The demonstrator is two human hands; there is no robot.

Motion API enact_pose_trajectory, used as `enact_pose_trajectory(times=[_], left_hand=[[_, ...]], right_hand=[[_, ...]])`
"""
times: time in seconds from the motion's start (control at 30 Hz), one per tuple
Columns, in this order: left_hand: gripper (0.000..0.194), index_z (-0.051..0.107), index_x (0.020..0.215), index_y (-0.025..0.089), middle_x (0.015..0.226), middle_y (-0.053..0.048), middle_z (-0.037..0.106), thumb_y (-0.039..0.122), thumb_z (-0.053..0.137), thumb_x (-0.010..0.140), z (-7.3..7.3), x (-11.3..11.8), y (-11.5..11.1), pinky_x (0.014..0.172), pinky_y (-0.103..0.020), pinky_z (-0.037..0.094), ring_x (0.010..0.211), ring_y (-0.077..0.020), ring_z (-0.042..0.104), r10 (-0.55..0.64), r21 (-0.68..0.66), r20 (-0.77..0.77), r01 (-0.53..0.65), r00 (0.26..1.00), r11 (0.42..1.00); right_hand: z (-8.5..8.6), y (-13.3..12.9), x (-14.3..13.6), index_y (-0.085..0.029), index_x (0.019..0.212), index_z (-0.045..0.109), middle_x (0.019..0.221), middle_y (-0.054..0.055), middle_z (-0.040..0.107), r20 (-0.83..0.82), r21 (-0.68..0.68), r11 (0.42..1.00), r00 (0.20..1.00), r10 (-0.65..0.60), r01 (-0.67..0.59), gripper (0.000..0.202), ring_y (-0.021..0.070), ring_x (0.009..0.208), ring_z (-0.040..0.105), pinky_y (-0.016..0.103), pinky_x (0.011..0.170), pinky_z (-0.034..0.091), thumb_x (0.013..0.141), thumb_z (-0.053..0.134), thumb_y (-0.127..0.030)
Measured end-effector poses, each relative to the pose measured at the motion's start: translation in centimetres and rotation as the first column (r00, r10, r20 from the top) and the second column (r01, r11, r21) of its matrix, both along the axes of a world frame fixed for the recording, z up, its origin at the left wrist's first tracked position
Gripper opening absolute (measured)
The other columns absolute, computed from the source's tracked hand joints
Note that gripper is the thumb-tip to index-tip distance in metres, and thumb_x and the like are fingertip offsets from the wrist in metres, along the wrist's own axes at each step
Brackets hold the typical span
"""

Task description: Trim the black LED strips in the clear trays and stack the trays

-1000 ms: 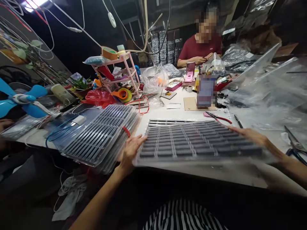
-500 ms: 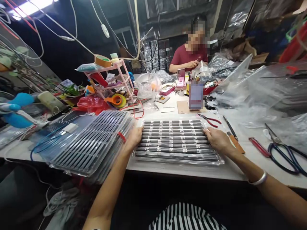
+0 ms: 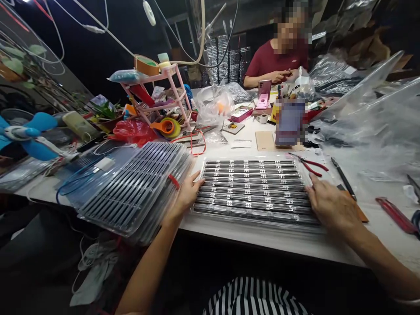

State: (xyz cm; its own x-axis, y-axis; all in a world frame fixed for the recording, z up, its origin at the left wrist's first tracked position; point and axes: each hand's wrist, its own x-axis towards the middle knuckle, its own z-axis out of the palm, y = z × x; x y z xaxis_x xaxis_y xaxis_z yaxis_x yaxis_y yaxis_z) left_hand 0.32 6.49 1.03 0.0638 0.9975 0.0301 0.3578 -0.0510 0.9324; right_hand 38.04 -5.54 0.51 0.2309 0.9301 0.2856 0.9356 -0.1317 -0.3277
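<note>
A clear plastic tray (image 3: 249,186) with rows of dark rods and small white labels lies at the front edge of the white table. At its left edge is my left hand (image 3: 188,192), its fingers wrapped on the rim. My right hand (image 3: 331,203) grips the right edge, index finger along the side. Left of the tray stands a stack of similar clear trays (image 3: 131,188) with dark rods, a red strip at its side. Red-handled pliers (image 3: 311,166) lie just behind the right hand.
A pink rack (image 3: 179,98) with tape rolls stands behind the stack. A phone on a stand (image 3: 290,122) is beyond the tray. A person in a red shirt (image 3: 274,59) sits opposite. A black pen-like tool (image 3: 343,177), a red-handled tool (image 3: 395,214) and plastic sheets lie right.
The camera view has shifted, so most things appear further right or left and higher. Both hands remain at the tray's edges.
</note>
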Motion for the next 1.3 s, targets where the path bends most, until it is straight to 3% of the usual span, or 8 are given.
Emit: enact_pose_trajectory(times=[0.1,0.27,0.53,0.6,0.73,0.9,1.17,1.3], left_hand=[[0.067,0.054,0.129,0.006,0.105,-0.015,0.071,0.045,0.064,0.075,0.1,0.2,-0.1,0.080,-0.037,0.052,0.090,-0.0253,0.067,-0.034,-0.024,0.027,0.035,0.999,0.999],[0.065,0.050,0.131,0.003,0.112,-0.016,0.068,0.044,0.058,0.081,0.3,0.3,0.1,0.081,-0.034,0.051,0.094,-0.0237,0.065,-0.059,0.006,-0.059,0.059,0.997,0.998],[0.047,0.053,0.131,0.016,0.125,-0.014,0.058,0.025,0.055,0.085,2.2,0.9,-1.1,0.102,-0.046,0.032,0.122,-0.0314,0.047,-0.025,0.136,-0.391,0.085,0.920,0.987],[0.042,0.057,0.125,0.021,0.125,-0.011,0.056,0.020,0.057,0.083,3.5,1.3,-2.3,0.102,-0.046,0.031,0.121,-0.0293,0.046,-0.110,0.191,-0.519,0.240,0.848,0.952],[0.024,0.064,0.108,0.019,0.109,-0.008,0.060,0.018,0.052,0.088,5.3,1.8,-4.0,0.091,-0.036,0.042,0.101,-0.0211,0.054,-0.298,0.148,-0.781,0.625,0.549,0.766],[0.018,0.064,0.100,0.017,0.099,-0.008,0.061,0.015,0.055,0.085,5.8,2.6,-3.5,0.089,-0.035,0.041,0.098,-0.0219,0.053,-0.337,0.075,-0.807,0.651,0.485,0.756],[0.018,0.069,0.090,0.020,0.092,-0.003,0.064,0.020,0.071,0.071,5.9,2.3,-2.3,0.085,-0.031,0.044,0.090,-0.0190,0.059,-0.432,0.052,-0.638,0.595,0.638,0.802],[0.034,0.063,0.114,0.019,0.112,-0.007,0.063,0.036,0.053,0.086,4.2,-0.3,-3.0,0.089,-0.031,0.043,0.103,-0.0187,0.058,-0.240,0.178,-0.417,0.338,0.876,0.924]], right_hand=[[0.8,0.5,-1.4,-0.015,0.130,0.054,0.133,0.021,0.048,0.294,0.050,0.953,0.916,0.273,-0.300,0.045,0.0402,0.119,0.046,0.057,0.091,0.039,0.096,0.030,-0.033],[1.1,1.9,-5.4,-0.023,0.143,0.037,0.150,0.013,0.028,0.322,-0.133,0.699,0.637,0.701,-0.702,0.069,0.0357,0.137,0.023,0.056,0.103,0.028,0.090,0.033,-0.067],[0.6,2.1,-7.3,-0.021,0.146,0.030,0.152,0.016,0.019,0.313,-0.179,0.677,0.611,0.727,-0.714,0.070,0.0370,0.139,0.013,0.061,0.104,0.023,0.092,0.030,-0.065],[0.9,2.3,-7.1,-0.024,0.148,0.027,0.152,0.014,0.017,0.268,-0.225,0.662,0.608,0.748,-0.715,0.072,0.0359,0.139,0.011,0.061,0.105,0.023,0.090,0.031,-0.068],[2.2,2.7,-6.6,-0.034,0.148,0.022,0.154,0.008,0.010,0.162,-0.323,0.612,0.595,0.787,-0.722,0.070,0.0358,0.140,0.006,0.063,0.106,0.020,0.089,0.033,-0.070],[2.9,2.8,-6.6,-0.038,0.146,0.026,0.154,0.006,0.012,0.099,-0.344,0.590,0.596,0.797,-0.731,0.069,0.0358,0.139,0.006,0.063,0.106,0.019,0.087,0.034,-0.072],[2.2,2.6,-5.1,-0.036,0.145,0.031,0.152,0.003,0.022,0.083,-0.238,0.608,0.608,0.790,-0.758,0.059,0.0297,0.140,0.016,0.056,0.108,0.023,0.092,0.032,-0.064],[0.3,2.1,-1.5,-0.025,0.140,0.042,0.147,0.007,0.034,0.121,-0.079,0.791,0.782,0.612,-0.607,0.058,0.0265,0.135,0.031,0.052,0.105,0.030,0.096,0.022,-0.057]])
